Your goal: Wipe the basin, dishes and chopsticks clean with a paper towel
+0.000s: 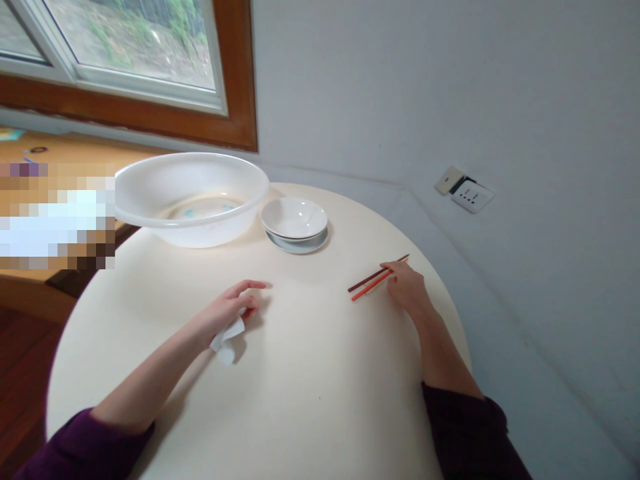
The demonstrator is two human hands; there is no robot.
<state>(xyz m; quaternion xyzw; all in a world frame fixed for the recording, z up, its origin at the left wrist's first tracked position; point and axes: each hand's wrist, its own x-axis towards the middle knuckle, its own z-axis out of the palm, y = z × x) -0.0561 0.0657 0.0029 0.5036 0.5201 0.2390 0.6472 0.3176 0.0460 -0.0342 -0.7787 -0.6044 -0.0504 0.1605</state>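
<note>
My left hand [231, 308] rests on the round cream table [300, 387], its fingers closed around a crumpled white tissue [227, 337] that sticks out below the palm. My right hand [407, 287] lies near the table's right edge and grips a pair of red and dark brown chopsticks [373, 281], whose tips point left and lie low over the tabletop. Both forearms are bare, with dark purple sleeves pushed up.
A large white plastic basin [193, 197] stands at the table's far side. Beside it on the right sit two stacked white dishes [295, 223]. A grey wall with a socket [467, 192] runs along the right. A window and a wooden surface are at the far left.
</note>
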